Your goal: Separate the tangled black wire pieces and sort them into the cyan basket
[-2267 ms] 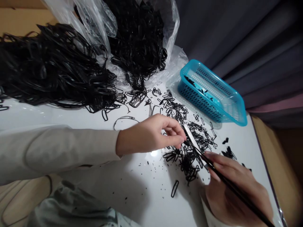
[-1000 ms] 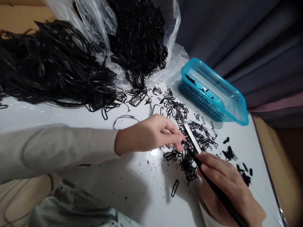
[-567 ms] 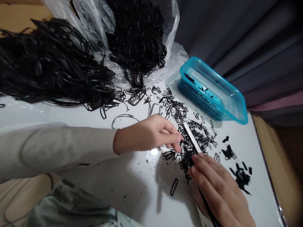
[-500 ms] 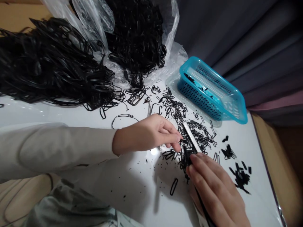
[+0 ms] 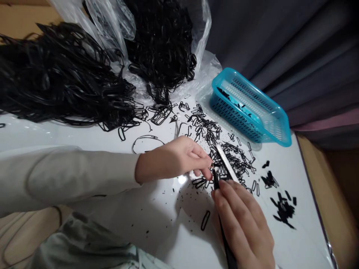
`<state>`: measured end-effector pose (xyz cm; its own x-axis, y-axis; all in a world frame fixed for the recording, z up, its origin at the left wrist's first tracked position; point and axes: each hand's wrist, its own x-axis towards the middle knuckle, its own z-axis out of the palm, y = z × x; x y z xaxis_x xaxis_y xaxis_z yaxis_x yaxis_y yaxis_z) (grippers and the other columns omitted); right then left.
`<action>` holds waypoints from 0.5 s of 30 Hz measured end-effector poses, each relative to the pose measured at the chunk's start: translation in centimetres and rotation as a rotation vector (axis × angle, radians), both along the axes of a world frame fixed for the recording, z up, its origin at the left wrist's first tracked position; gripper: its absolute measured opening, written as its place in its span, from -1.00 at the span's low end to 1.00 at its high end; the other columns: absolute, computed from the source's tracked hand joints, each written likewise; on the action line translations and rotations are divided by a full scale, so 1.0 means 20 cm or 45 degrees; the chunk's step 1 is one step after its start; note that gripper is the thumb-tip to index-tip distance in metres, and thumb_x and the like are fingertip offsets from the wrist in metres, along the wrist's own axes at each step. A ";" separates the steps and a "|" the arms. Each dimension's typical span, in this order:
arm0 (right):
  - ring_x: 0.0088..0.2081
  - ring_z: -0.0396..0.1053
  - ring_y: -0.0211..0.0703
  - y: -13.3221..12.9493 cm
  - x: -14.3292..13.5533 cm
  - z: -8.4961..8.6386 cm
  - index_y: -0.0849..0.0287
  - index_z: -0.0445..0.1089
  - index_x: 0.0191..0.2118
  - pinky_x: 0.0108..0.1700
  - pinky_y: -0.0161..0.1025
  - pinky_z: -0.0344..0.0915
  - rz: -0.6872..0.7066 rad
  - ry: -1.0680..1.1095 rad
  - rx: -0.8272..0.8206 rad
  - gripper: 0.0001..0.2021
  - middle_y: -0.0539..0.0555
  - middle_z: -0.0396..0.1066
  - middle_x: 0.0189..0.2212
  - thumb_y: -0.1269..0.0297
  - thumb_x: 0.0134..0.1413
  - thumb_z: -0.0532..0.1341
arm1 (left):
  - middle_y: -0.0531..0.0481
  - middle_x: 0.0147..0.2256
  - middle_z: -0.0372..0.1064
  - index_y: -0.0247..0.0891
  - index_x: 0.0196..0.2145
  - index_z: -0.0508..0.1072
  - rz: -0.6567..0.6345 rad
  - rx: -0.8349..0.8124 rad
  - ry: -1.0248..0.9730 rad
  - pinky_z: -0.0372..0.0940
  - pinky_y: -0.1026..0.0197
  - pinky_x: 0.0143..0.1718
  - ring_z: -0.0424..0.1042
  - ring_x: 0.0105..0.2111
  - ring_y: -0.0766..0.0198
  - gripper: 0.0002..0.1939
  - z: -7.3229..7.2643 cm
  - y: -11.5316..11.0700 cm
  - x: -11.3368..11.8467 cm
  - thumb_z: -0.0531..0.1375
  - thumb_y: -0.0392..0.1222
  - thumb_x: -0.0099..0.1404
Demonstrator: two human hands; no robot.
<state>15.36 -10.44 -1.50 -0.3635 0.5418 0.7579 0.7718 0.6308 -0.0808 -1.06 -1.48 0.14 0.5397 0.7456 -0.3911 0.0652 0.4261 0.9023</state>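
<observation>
My left hand [image 5: 185, 157] reaches in from the left above the white table. Its thumb and index finger are pinched together at a tiny piece, too small to name. My right hand [image 5: 244, 220] is wrapped round slim black tweezers [image 5: 215, 180], whose pointed tip meets the left fingertips. Beneath both hands lies a loose pile of small black rubber-like loops [image 5: 235, 158]. A flat whitish strip [image 5: 225, 157] rests across this pile just beyond my right fingers. One single black loop [image 5: 205, 220] lies apart, left of my right hand.
A blue perforated basket [image 5: 276, 130] with a few black bits stands at the back right. Small heaps of short black pieces [image 5: 284, 211] lie to the right. Tangled black strips [image 5: 56, 78] and a clear plastic bag [image 5: 206, 22] of black material fill the back left. Dark curtain [image 5: 280, 45] hangs behind.
My right hand has moved left with the tweezers, bringing their tip up to the left fingertips. My left hand has stayed almost in place.
</observation>
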 end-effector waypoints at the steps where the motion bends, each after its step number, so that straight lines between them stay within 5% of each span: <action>1: -0.11 0.47 -0.01 0.00 -0.01 0.00 0.20 0.45 -0.15 -0.12 -0.06 0.49 -0.004 -0.002 0.005 -0.76 0.15 0.55 -0.23 0.57 0.10 0.18 | 0.05 -0.51 0.49 -0.34 -0.41 0.49 -0.013 0.008 0.008 0.20 0.35 -0.49 0.35 -0.50 0.40 -0.87 0.00 0.00 0.00 0.21 -0.21 0.17; 11: -0.17 0.46 0.01 0.11 0.15 0.00 0.20 0.38 -0.01 -0.18 -0.05 0.45 0.064 -0.094 -0.074 -0.64 0.18 0.50 -0.20 0.51 0.02 0.26 | 0.01 -0.46 0.53 -0.32 -0.38 0.51 -0.134 0.064 -0.059 0.26 0.33 -0.42 0.40 -0.46 0.38 -0.88 -0.05 -0.04 0.01 0.22 -0.22 0.17; 15: -0.31 0.45 -0.13 0.15 0.14 0.03 0.24 0.40 -0.12 -0.28 -0.20 0.39 -0.008 0.268 0.034 -0.62 0.10 0.47 -0.33 0.63 -0.14 0.29 | -0.02 -0.42 0.56 -0.31 -0.35 0.52 -0.082 0.096 -0.079 0.24 0.32 -0.43 0.39 -0.45 0.37 -0.84 -0.05 -0.02 0.00 0.23 -0.16 0.17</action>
